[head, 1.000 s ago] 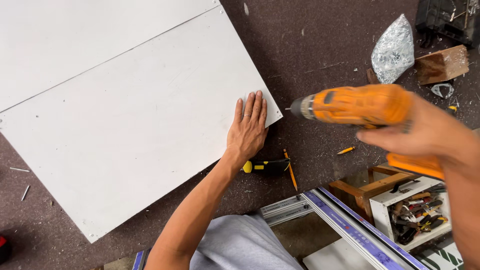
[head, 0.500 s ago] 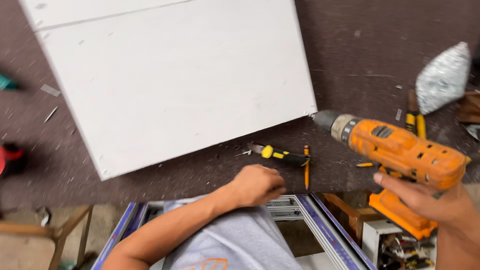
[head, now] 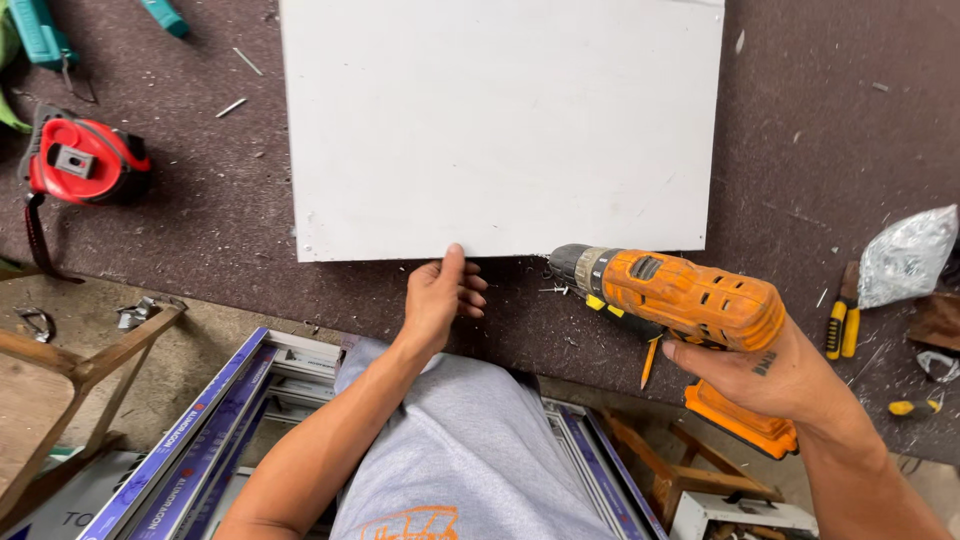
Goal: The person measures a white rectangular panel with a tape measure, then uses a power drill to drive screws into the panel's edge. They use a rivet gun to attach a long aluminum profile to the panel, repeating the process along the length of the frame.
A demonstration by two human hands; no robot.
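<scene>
A white flat panel (head: 500, 120) lies on a dark brown felt-covered bench (head: 200, 220). My left hand (head: 442, 295) grips the panel's near edge, thumb on top, fingers curled beneath. My right hand (head: 765, 375) holds an orange cordless drill (head: 680, 295) by its grip. The drill's chuck points left, just below the panel's near edge and to the right of my left hand. A yellow-handled tool lies partly hidden under the drill.
A red tape measure (head: 85, 165) sits at the left of the bench, teal tools (head: 45, 35) beyond it. On the right lie a silver foil bag (head: 905, 255) and a yellow-black hand tool (head: 840, 325). Loose screws dot the felt. Aluminium profiles (head: 200, 430) and wooden frames lie below.
The view has swung so the panel lies square before me. My left hand rose from the bench's edge and took the panel's near edge. The drill moved left, closer to the panel.
</scene>
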